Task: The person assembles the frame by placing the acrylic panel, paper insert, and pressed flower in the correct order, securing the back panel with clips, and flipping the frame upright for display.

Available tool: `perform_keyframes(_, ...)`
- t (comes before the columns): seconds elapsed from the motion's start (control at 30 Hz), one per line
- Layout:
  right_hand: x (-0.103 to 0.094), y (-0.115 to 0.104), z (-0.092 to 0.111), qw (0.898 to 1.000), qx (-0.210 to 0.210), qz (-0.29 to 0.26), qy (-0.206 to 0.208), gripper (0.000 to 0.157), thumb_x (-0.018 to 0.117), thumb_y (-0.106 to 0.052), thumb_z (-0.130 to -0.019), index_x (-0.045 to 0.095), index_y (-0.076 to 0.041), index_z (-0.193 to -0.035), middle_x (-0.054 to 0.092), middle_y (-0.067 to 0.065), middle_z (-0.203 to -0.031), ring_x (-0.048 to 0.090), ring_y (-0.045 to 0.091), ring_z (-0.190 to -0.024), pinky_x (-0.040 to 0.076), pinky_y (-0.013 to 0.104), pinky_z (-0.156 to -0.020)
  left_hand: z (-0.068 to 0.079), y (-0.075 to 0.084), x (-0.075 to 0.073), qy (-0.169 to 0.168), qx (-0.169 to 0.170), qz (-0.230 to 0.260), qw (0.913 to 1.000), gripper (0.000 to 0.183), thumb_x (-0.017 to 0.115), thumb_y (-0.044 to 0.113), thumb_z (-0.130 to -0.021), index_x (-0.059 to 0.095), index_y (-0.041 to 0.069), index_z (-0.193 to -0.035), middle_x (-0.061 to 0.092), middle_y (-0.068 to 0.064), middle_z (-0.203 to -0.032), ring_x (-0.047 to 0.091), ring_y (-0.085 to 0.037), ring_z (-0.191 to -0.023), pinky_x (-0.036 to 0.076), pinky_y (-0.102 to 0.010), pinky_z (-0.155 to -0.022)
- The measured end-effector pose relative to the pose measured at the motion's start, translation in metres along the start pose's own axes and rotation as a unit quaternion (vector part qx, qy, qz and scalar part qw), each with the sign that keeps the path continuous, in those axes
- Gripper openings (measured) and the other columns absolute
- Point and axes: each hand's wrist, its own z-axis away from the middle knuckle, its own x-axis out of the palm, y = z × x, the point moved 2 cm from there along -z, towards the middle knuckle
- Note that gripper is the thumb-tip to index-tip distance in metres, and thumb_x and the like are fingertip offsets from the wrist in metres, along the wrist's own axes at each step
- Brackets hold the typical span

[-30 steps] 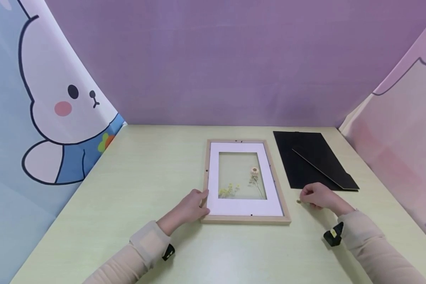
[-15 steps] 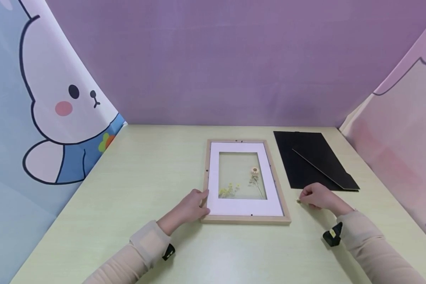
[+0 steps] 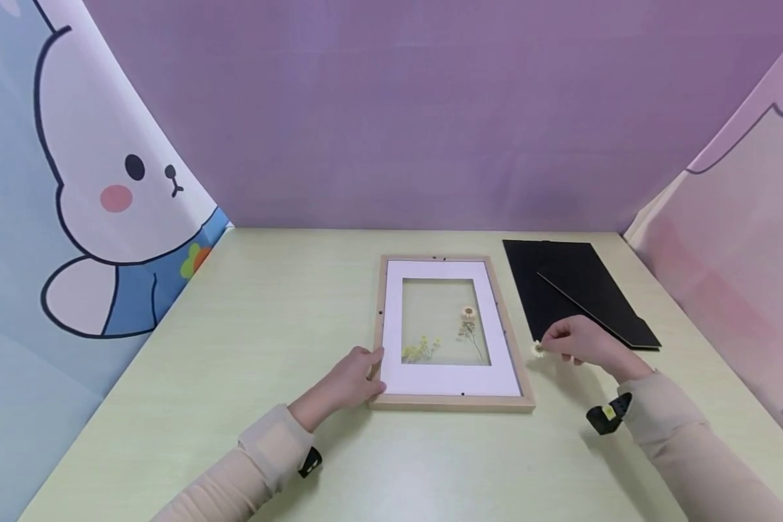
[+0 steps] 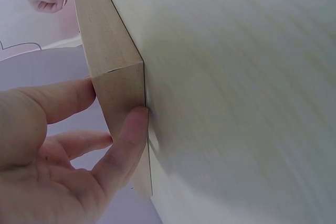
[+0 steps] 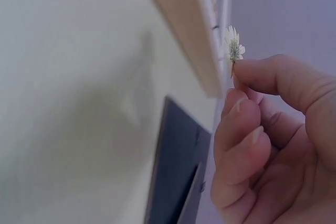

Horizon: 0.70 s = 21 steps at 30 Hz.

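- While the left hand (image 3: 349,377) grips the wooden frame (image 3: 453,403) near its front left corner, thumb and fingers pinching the edge, the frame lies flat on the table (image 3: 287,304), a little right of the middle.
- Right hand (image 3: 583,341): thumb and forefinger pinch a small pale flower (image 3: 537,349), raised off the tabletop just beside the frame's right side.
- Within the frame, a white mat (image 3: 453,380) surrounds a see-through opening; a daisy-like flower (image 3: 468,313) stands at its right, yellow sprigs (image 3: 420,351) at its lower left.
- The tabletop is pale yellow-green with faint grain, glossy toward the front, and carries soft shadows of both arms.
- Toward its far right lies a black board (image 3: 535,272), with a narrower black flap (image 3: 600,304) on it.
- Behind the table rises a plain purple wall (image 3: 391,109); the blue left wall (image 3: 6,217) bears a white cartoon animal, and the right wall (image 3: 724,254) is pink.
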Motion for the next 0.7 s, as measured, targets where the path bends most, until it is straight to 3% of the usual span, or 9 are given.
perform_keyframes(0.7, 0.026, -0.051, -0.026, 0.999, -0.036, -0.008, -0.009, 0.012, 0.06, -0.012, -0.085, 0.065, -0.002, -0.083, 0.053, 0.007, -0.066, 0.047, 0.017, -0.057, 0.039, 0.027, -0.048, 0.0, 0.002, -0.001, 0.004, 0.004, -0.009, 0.9999, 0.063, 0.065, 0.009, -0.085, 0.035, -0.006, -0.138, 0.04, -0.03, -0.126, 0.048, -0.027, -0.097, 0.044, -0.037, -0.074)
